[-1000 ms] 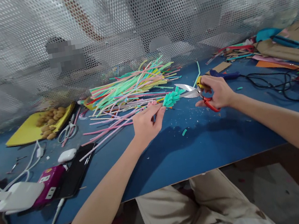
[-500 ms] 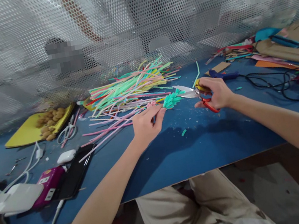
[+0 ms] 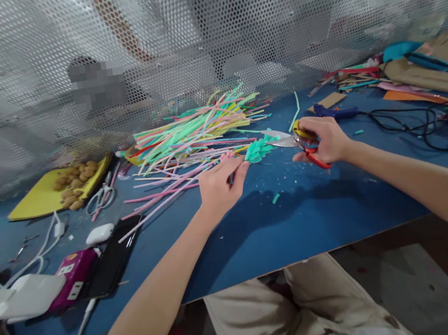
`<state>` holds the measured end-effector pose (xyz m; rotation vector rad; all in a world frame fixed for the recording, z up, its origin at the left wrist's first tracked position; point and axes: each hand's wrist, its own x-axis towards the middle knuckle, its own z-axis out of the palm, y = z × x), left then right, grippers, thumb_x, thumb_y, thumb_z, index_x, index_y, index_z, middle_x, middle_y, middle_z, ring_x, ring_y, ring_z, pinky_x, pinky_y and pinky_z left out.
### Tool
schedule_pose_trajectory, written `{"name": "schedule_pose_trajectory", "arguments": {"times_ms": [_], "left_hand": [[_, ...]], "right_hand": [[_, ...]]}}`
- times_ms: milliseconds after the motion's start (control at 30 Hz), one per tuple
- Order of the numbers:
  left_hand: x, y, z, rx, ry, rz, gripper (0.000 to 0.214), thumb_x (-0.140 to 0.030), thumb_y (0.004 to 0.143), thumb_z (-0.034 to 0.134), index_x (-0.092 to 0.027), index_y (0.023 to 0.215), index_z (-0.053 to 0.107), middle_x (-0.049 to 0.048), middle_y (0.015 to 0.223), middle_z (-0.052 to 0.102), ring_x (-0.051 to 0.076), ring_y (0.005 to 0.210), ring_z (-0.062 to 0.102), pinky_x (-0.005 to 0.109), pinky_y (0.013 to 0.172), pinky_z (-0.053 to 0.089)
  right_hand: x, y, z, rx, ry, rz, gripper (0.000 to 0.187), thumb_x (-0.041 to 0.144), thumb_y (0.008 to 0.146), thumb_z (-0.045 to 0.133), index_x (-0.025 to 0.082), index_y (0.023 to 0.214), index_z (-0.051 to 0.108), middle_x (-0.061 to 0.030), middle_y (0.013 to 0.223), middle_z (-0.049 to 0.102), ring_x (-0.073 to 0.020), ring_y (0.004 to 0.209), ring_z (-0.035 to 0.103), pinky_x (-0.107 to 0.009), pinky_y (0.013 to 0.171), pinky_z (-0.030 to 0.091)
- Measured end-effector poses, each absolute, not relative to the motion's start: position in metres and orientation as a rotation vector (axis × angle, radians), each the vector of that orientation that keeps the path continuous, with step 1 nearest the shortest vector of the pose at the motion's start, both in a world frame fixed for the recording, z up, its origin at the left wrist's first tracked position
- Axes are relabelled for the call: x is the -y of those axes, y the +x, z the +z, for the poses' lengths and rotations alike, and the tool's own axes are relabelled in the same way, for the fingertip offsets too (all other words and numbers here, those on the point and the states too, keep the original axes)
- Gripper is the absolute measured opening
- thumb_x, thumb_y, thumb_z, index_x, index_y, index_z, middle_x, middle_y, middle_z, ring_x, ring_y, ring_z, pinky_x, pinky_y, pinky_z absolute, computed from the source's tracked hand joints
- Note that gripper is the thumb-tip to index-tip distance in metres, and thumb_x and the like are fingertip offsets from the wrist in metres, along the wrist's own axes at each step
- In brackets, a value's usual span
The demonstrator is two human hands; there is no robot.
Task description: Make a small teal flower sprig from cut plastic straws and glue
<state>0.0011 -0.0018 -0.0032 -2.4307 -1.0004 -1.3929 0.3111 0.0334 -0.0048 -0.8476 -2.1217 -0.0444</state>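
Observation:
My left hand (image 3: pixel 219 185) pinches the stem of a small teal straw cluster (image 3: pixel 257 149), holding it just above the blue table (image 3: pixel 260 224). My right hand (image 3: pixel 324 140) grips red- and yellow-handled scissors (image 3: pixel 294 140); their blades are nearly closed against the cluster's right side. Behind both hands lies a pile of coloured straws (image 3: pixel 196 132), with pink ones fanned out toward the left.
A yellow tray of nuts (image 3: pixel 66 186), small scissors (image 3: pixel 101 196), a white case (image 3: pixel 100 233), a phone (image 3: pixel 110 259), a pink device (image 3: pixel 72 275) and a white charger (image 3: pixel 25 295) sit left. Black cables (image 3: pixel 407 123), a blue glue gun (image 3: pixel 333 111) and cardboard scraps (image 3: pixel 428 71) lie right. A perforated metal screen (image 3: pixel 200 33) backs the table.
The scissor blades have closed onto the teal cluster; they were spread wide a second ago. My left hand has stayed in place.

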Motion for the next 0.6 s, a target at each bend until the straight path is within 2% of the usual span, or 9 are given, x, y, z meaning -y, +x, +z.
{"name": "schedule_pose_trajectory", "arguments": {"times_ms": [133, 233, 400, 600], "left_hand": [[0.002, 0.0015, -0.0026, 0.966, -2.434, -1.398, 0.025, -0.03, 0.1, 0.059, -0.016, 0.096, 0.078, 0.0057, 0.075, 0.076, 0.013, 0.064, 0.068, 0.023, 0.06, 0.046], [0.0017, 0.0019, -0.0025, 0.939, -2.429, -1.414, 0.023, -0.029, 0.099, 0.06, -0.015, 0.097, 0.078, 0.0053, 0.075, 0.076, 0.012, 0.063, 0.068, 0.023, 0.059, 0.045], [0.0014, 0.0023, -0.0025, 0.91, -2.425, -1.426, 0.021, -0.027, 0.099, 0.061, -0.015, 0.096, 0.078, 0.0052, 0.076, 0.076, 0.012, 0.063, 0.068, 0.023, 0.058, 0.045], [0.0022, 0.0024, -0.0018, 0.864, -2.426, -1.455, 0.019, -0.025, 0.098, 0.062, -0.014, 0.098, 0.078, 0.0048, 0.075, 0.076, 0.011, 0.061, 0.066, 0.022, 0.059, 0.046]], "right_hand": [[-0.0321, 0.3094, -0.0047, 2.1, -0.861, -0.037, 0.061, 0.064, 0.071, 0.079, 0.025, 0.072, 0.033, 0.0029, 0.066, 0.044, -0.0122, 0.059, 0.036, -0.031, 0.055, 0.032], [-0.0303, 0.3082, -0.0049, 2.081, -0.842, -0.072, 0.057, 0.053, 0.072, 0.08, 0.025, 0.069, 0.031, 0.0045, 0.063, 0.04, -0.011, 0.057, 0.033, -0.03, 0.054, 0.028], [-0.029, 0.3091, -0.0053, 2.07, -0.798, -0.134, 0.042, 0.027, 0.071, 0.073, 0.024, 0.07, 0.032, 0.0047, 0.063, 0.041, -0.0099, 0.056, 0.032, -0.029, 0.053, 0.025], [-0.0298, 0.3104, -0.004, 2.083, -0.759, -0.128, 0.041, 0.022, 0.065, 0.069, 0.024, 0.068, 0.029, 0.0054, 0.061, 0.039, -0.0093, 0.055, 0.03, -0.029, 0.051, 0.023]]}}
